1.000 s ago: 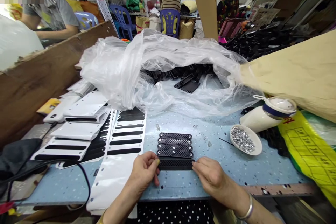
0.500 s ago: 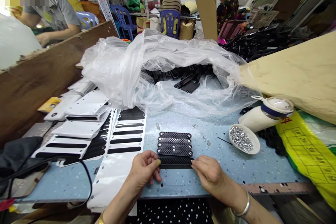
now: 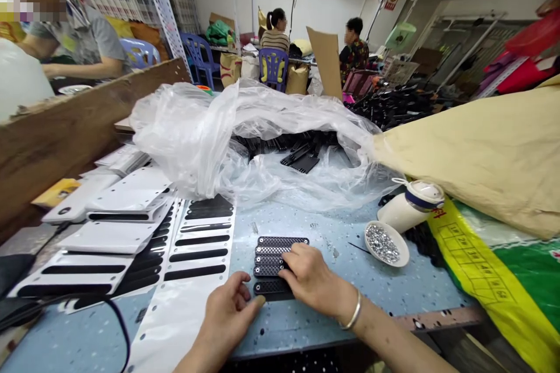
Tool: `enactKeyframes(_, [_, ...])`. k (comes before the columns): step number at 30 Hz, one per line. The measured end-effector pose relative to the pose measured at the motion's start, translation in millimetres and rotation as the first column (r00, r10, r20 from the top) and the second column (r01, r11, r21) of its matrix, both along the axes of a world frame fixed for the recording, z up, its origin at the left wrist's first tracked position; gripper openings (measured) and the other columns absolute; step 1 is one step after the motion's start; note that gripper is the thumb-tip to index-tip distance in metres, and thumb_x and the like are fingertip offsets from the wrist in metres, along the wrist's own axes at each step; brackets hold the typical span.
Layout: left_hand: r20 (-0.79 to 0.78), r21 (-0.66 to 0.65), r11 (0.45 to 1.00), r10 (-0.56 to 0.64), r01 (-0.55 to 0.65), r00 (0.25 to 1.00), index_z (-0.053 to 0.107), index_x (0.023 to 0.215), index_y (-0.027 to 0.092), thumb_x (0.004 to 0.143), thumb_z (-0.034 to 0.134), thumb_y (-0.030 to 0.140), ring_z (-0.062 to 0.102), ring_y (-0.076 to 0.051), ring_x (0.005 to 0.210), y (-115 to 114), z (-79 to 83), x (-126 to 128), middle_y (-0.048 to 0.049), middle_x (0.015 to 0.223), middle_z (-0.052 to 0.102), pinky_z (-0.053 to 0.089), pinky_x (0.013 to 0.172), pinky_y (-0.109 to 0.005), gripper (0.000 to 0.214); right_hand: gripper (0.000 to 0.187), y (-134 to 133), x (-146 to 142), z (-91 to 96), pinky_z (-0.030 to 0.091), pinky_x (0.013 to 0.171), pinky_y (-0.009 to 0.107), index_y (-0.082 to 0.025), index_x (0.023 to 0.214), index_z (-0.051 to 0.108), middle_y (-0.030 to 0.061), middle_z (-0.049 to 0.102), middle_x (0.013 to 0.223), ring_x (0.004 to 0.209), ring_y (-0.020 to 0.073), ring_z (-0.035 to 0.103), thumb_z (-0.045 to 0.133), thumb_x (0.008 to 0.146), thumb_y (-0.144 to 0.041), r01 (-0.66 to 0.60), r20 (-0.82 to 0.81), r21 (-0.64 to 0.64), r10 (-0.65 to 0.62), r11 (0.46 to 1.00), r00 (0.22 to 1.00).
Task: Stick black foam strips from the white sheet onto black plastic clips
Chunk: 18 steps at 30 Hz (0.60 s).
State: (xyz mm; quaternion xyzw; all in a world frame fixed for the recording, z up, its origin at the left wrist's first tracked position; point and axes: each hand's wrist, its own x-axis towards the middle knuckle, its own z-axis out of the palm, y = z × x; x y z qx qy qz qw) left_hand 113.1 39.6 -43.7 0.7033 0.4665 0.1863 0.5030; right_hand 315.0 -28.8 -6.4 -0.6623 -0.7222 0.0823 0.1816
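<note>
Several black mesh-patterned strips [image 3: 266, 259] with small silver discs at their ends lie stacked in rows on the blue speckled table. Nearest the edge, one more strip [image 3: 271, 287] lies slightly apart, with a silver disc at its left end. My left hand [image 3: 230, 309] rests beside that end, thumb and fingers apart and holding nothing. Over the right part of the strips is my right hand [image 3: 312, 274], its fingertips drawn together near a small silver disc; what is between them is hidden. A white bowl [image 3: 405, 256] of small shiny silver pieces [image 3: 382, 243] stands to the right.
White sheets with black strips [image 3: 199, 256] lie at left. Behind, a clear plastic bag [image 3: 188, 140] holds black parts. A white bottle [image 3: 398, 213] lies by the bowl, near a yellow sack [image 3: 464, 250]. A wooden board [image 3: 87, 111] borders the left; other people sit beyond.
My left hand has let go of the front strip's left end and opened. My right hand has moved left from its right end, over the strips. The view has shifted up and right.
</note>
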Motion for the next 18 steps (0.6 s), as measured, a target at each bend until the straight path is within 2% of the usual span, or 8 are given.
enactKeyframes(1, [-0.051,0.147,0.988,-0.034,0.041,0.998,0.058,0.09,0.021,0.068,0.066,0.033,0.057,-0.015,0.043,1,-1.4,-2,0.0051,0.058,0.059,0.045,0.045,-0.027,0.027,0.007,5,-1,-0.7,0.043,0.072,0.032,-0.015,0.081,0.061,0.0066,0.06,0.085,0.082,0.0214,0.056,0.064,0.087,-0.017,-0.013,0.023,-0.031,0.014,0.999,1.0])
enactKeyframes(3, [-0.132,0.375,0.92,-0.072,0.117,0.989,0.06,0.089,0.022,0.069,0.064,0.027,0.058,-0.017,0.046,3,-4.9,-5,0.0027,0.06,0.062,0.046,0.049,-0.028,0.021,0.01,13,-2,-2.6,0.043,0.072,0.03,-0.015,0.078,0.061,0.0067,0.06,0.085,0.083,0.0206,0.056,0.061,0.088,-0.015,-0.04,0.056,-0.076,0.044,0.996,0.997])
enactKeyframes(5, [-0.152,0.495,0.852,-0.112,0.174,0.982,0.061,0.087,0.022,0.075,0.059,0.024,0.061,-0.018,0.05,5,-9.4,-6,0.0,0.062,0.065,0.048,0.05,-0.029,0.013,0.016,17,-1,-3.0,0.042,0.069,0.028,-0.015,0.074,0.06,0.0058,0.06,0.081,0.078,0.0183,0.056,0.055,0.087,-0.007,-0.072,0.078,-0.095,0.079,0.993,0.994])
enactKeyframes(9, [-0.153,0.6,0.766,-0.176,0.233,0.972,0.061,0.084,0.023,0.084,0.049,0.021,0.068,-0.021,0.055,7,-16.7,-4,-0.0032,0.067,0.069,0.05,0.051,-0.028,0.012,0.02,19,-8,1.8,0.042,0.066,0.026,-0.015,0.075,0.06,0.0065,0.061,0.081,0.074,0.0174,0.056,0.051,0.074,0.003,-0.107,0.113,-0.101,0.118,0.989,0.987])
enactKeyframes(13, [-0.132,0.665,0.714,-0.179,0.221,0.975,0.059,0.08,0.023,0.085,0.049,0.02,0.07,-0.022,0.055,9,-18.2,-2,-0.003,0.065,0.069,0.052,0.049,-0.028,0.011,0.022,21,-11,9.3,0.044,0.065,0.027,-0.017,0.073,0.058,0.0064,0.062,0.077,0.072,0.0183,0.056,0.053,0.065,0.004,-0.112,0.097,-0.001,0.111,0.994,0.989])
enactKeyframes(15, [-0.081,0.692,0.699,-0.173,0.18,0.982,0.06,0.087,0.022,0.084,0.052,0.021,0.069,-0.021,0.053,10,-17.8,-4,-0.0018,0.065,0.069,0.052,0.047,-0.027,0.009,0.024,15,5,14.6,0.045,0.065,0.027,-0.019,0.071,0.057,0.0048,0.062,0.074,0.069,0.0176,0.057,0.05,0.07,0.004,-0.033,0.078,0.066,0.028,0.997,0.997])
enactKeyframes(18, [0.0,0.707,0.7,-0.142,0.101,0.99,0.061,0.099,0.023,0.085,0.058,0.027,0.067,-0.019,0.049,12,-17.6,-19,-0.0005,0.067,0.071,0.052,0.044,-0.025,0.015,0.026,-8,57,23.3,0.046,0.065,0.028,-0.018,0.078,0.059,0.0051,0.064,0.076,0.07,0.0174,0.059,0.044,0.083,0.001,0.184,0.05,0.172,-0.195,0.968,0.98])
